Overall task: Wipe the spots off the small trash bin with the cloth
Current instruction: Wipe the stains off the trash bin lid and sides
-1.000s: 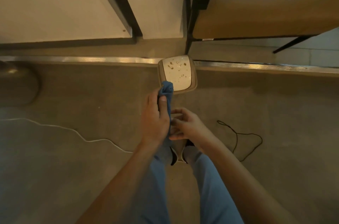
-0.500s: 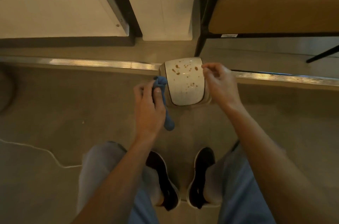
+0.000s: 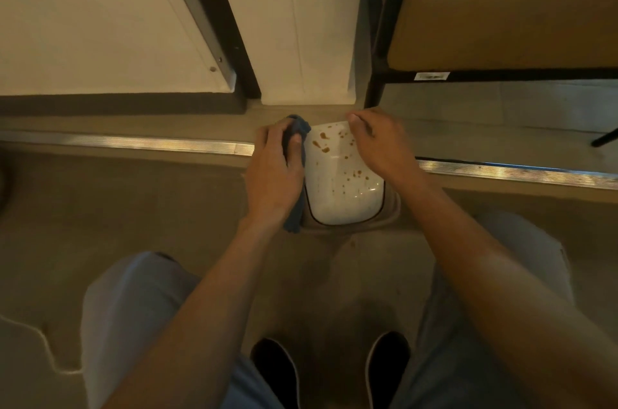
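A small trash bin (image 3: 337, 194) with a white lid stands on the floor against a metal floor strip. Brown spots dot the lid's far and right parts. My left hand (image 3: 272, 171) grips a blue cloth (image 3: 297, 131) at the bin's left side; the cloth's tail hangs down by my wrist. My right hand (image 3: 378, 141) lies over the lid's far right corner with its fingers bent; the fingertips reach the lid's back edge. Whether they grasp the lid is hidden.
A metal floor strip (image 3: 133, 142) runs left to right behind the bin. A black table leg (image 3: 376, 80) and wooden tabletop (image 3: 501, 7) stand at the far right. A white cable (image 3: 40, 341) lies on the floor at left. My shoes (image 3: 277, 372) are below the bin.
The view has come closer to the bin. My left hand with the cloth has moved up beside the lid's left edge. My right hand has settled onto the lid's far right corner.
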A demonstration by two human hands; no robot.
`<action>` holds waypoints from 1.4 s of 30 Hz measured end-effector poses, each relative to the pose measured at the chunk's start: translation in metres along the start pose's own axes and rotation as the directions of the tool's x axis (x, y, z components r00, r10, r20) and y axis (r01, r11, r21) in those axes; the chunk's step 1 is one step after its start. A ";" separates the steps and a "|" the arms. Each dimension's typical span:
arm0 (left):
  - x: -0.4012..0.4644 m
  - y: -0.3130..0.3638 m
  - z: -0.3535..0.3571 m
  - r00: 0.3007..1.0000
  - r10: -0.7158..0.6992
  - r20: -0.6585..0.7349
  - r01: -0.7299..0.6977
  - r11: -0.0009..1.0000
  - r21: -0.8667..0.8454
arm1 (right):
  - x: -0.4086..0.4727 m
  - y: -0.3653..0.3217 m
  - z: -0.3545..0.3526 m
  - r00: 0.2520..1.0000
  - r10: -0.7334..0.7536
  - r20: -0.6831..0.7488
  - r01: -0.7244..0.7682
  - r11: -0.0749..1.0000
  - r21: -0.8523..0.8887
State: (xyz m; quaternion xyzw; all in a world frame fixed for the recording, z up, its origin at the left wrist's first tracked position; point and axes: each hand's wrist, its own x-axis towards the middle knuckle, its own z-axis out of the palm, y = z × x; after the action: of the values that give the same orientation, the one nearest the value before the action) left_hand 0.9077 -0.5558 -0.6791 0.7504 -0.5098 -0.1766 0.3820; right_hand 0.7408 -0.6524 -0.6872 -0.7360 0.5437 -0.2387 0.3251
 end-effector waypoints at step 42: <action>-0.060 -0.011 0.045 0.976 -0.113 -0.185 0.107 0.993 -0.045 | -0.008 0.018 0.028 0.982 -0.036 -0.188 0.022 0.997 -0.073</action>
State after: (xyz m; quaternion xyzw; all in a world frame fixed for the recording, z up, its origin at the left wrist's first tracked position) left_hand 0.8601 -0.5170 -0.7235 0.7839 -0.4262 -0.1349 0.4309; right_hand 0.7466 -0.6425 -0.7187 -0.7288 0.5693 -0.2930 0.2425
